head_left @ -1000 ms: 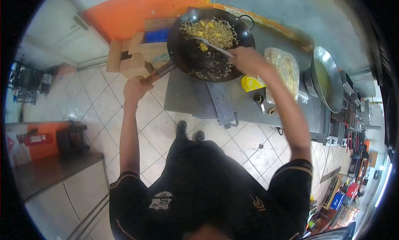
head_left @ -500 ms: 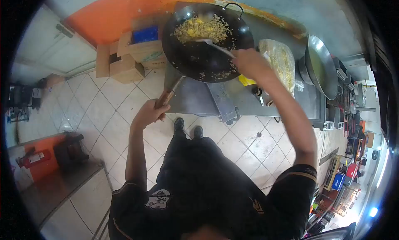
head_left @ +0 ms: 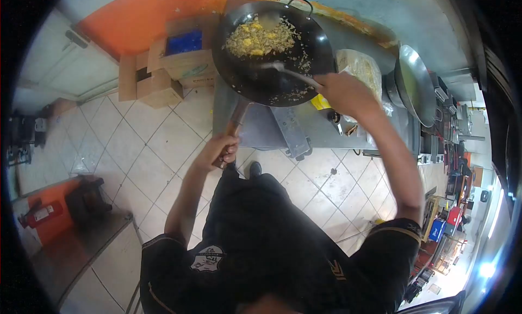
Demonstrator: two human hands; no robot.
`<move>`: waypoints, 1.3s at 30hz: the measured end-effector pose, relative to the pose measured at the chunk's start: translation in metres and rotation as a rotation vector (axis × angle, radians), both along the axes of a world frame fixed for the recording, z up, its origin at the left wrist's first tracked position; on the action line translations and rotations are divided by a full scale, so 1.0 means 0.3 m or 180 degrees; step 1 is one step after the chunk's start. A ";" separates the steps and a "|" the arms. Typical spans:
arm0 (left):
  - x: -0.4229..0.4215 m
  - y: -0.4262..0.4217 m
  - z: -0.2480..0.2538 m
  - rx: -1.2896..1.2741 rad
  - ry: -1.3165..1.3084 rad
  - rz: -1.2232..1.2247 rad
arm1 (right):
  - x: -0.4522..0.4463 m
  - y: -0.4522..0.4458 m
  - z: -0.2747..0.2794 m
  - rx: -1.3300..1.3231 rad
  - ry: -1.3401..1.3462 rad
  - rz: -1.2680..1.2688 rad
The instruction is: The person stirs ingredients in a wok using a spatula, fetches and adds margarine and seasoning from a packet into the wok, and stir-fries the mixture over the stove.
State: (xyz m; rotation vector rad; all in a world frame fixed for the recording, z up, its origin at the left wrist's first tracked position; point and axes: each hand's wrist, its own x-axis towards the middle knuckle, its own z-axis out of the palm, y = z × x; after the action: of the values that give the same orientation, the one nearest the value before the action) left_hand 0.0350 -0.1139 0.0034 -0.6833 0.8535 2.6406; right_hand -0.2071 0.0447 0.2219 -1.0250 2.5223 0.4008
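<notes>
A dark wok (head_left: 272, 86) stands at the top centre on a metal counter. Grains mixed with yellow pieces (head_left: 260, 38) lie in its upper left part, with scattered grains along the right side. My left hand (head_left: 218, 150) is wrapped round the wooden wok handle (head_left: 237, 120), below the pan. In my right hand (head_left: 348, 95), at the wok's right edge, is a metal utensil (head_left: 298, 75); its blurred head is over the bare middle of the wok, below the grains. A yellow object (head_left: 320, 102) shows partly beside the wok.
A clear plastic bag of food (head_left: 360, 69) lies right of the wok. Farther right stands a large metal pan (head_left: 416, 86) holding liquid. Cardboard boxes (head_left: 187, 63) are at the left, a fire extinguisher (head_left: 43, 213) at the lower left. The metal counter (head_left: 380, 130) edges the tiled floor.
The wok handle has swung right and down with my left hand. The utensil has moved from the grains down to the wok's bare middle. The grains are gathered farther up and left.
</notes>
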 end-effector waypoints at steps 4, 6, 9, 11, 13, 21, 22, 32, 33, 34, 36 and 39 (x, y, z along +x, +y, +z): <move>-0.025 0.122 -0.011 -0.0130 -0.0024 0.0181 | 0.071 0.049 0.194 0.0539 -0.0470 0.0108; -0.045 0.176 -0.016 -0.0025 -0.0027 0.0346 | 0.072 0.032 0.142 0.0567 -0.0350 0.0170; -0.063 0.250 0.004 -0.0126 -0.0087 0.0485 | -0.023 -0.044 -0.178 0.0145 0.0151 0.0219; -0.078 0.293 -0.017 -0.0033 -0.0082 0.0634 | -0.101 -0.051 -0.136 -0.0013 0.0210 0.0423; -0.093 0.333 -0.065 0.0158 -0.0015 0.0669 | -0.088 -0.044 0.030 0.0129 0.0148 0.0430; -0.137 0.432 -0.048 0.0049 0.0009 0.0764 | 0.078 -0.032 0.301 0.1316 0.0945 0.0176; -0.143 0.434 -0.049 0.0075 -0.0005 0.0795 | 0.068 -0.021 0.230 0.1211 0.1212 0.0216; -0.116 0.358 -0.026 -0.0145 -0.0027 0.0701 | -0.077 0.094 -0.178 -0.1816 -0.2438 -0.2140; -0.109 0.351 -0.023 -0.0167 0.0007 0.0685 | -0.074 0.115 -0.201 -0.2158 -0.2821 -0.2530; -0.108 0.344 -0.020 -0.0192 0.0050 0.0672 | -0.080 0.106 -0.218 -0.2399 -0.2920 -0.2759; -0.099 0.342 -0.016 -0.0251 0.0055 0.0649 | -0.097 0.068 -0.250 -0.2890 -0.3116 -0.3245; -0.112 0.346 -0.009 -0.0343 0.0074 0.0664 | -0.143 -0.040 -0.279 -0.3331 -0.3852 -0.3604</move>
State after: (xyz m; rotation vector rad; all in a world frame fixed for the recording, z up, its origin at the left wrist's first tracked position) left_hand 0.0015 -0.0102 0.0006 -0.8106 0.9864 2.8070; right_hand -0.2499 0.0327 0.1383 0.1682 1.5651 -1.4654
